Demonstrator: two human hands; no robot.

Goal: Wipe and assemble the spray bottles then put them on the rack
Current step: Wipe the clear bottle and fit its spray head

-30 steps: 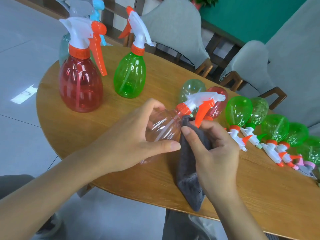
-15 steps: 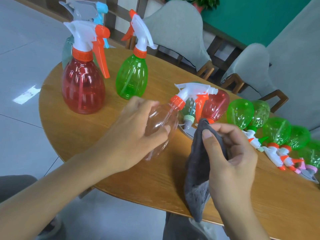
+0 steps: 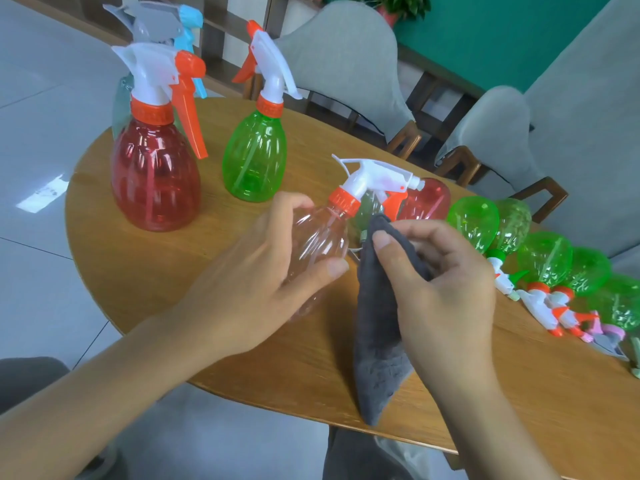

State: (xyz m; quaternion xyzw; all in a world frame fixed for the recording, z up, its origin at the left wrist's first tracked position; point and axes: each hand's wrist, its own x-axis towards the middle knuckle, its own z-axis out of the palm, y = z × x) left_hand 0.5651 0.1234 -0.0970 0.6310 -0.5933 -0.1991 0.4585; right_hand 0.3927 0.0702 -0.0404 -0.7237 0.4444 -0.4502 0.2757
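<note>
Left hand: fingers curled round the clear pink spray bottle, held tilted above the wooden table. Likely light, thin-walled, slippery; best gripped at the belly or orange collar. Right hand: pinches the soft grey cloth just beside it.

Three spray bottles stand upright: one red, one green, one pale with blue trigger. One clear bottle held. One grey cloth. Two hands.
</note>
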